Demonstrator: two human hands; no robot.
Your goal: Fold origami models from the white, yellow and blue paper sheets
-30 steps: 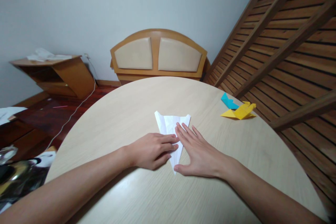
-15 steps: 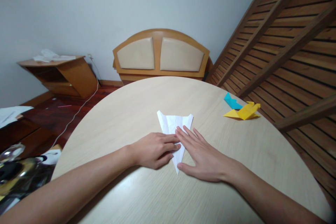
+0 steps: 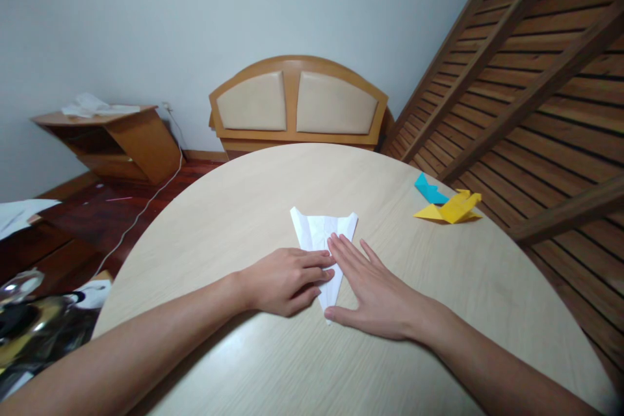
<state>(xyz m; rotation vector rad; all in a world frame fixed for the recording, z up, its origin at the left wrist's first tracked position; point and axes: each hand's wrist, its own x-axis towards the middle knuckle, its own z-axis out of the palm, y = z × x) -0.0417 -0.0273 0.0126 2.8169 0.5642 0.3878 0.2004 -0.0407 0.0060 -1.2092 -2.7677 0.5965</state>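
A white folded sheet of paper [image 3: 316, 227] lies on the round table [image 3: 234, 208], wide at its far end and narrowing to a point toward me. From the left, my left hand [image 3: 292, 279] rests across its middle, fingers stretched out and pressing on the folds. My right hand [image 3: 368, 283] lies on its right side with fingers spread. Its fingertips touch the paper beside the left fingertips, and its thumb is at the near point. Part of the paper is hidden under both hands.
On the table's right stand a yellow origami bird [image 3: 455, 208] and a blue folded-paper piece [image 3: 429, 190]. Beyond the far edge is a padded headboard [image 3: 297, 101]. Wooden slats [image 3: 536, 91] rise at right; a low cabinet [image 3: 131, 143] and cable stand left.
My right thumb has slid slightly left onto the paper's near tip, and its fingers have drawn closer together. My left hand and the paper stay nearly in place.
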